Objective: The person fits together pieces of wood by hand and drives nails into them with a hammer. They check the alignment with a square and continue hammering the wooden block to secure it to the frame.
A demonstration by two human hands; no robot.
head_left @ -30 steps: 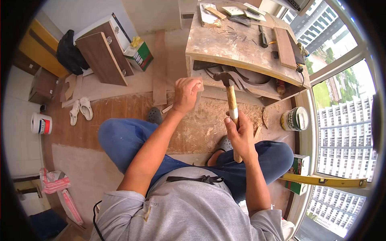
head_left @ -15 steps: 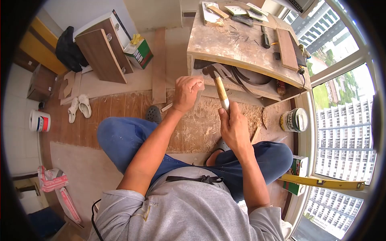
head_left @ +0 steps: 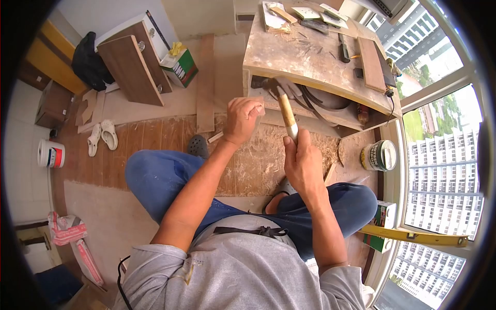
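Note:
In the head view, my right hand (head_left: 303, 160) is wrapped round the lower handle of a claw hammer (head_left: 285, 107), thumb lying along the grip. The handle is worn wood with a whitish lower end, and the dark head is raised in front of the workbench's open shelf. My left hand (head_left: 242, 120) is closed at the hammer's left, fingers pinched on a thin pale strip (head_left: 257, 123) that hangs along its right side. Most of the strip is hidden by the hand, and I cannot tell what it is. The hammer head stays apart from the strip.
A dusty workbench (head_left: 289, 57) stands ahead, bearing a chisel-like tool (head_left: 343, 49), nails and a wooden board (head_left: 371, 64). Wood shavings (head_left: 248, 170) cover the floor before me. A paint bucket (head_left: 380, 155) and yellow level (head_left: 413, 236) are at right; cabinet panels (head_left: 132, 70) lean at left.
The hammer head has shifted slightly right and up and is a little blurred, with the handle tilting along. My left hand stays nearly in place, and the view has moved slightly.

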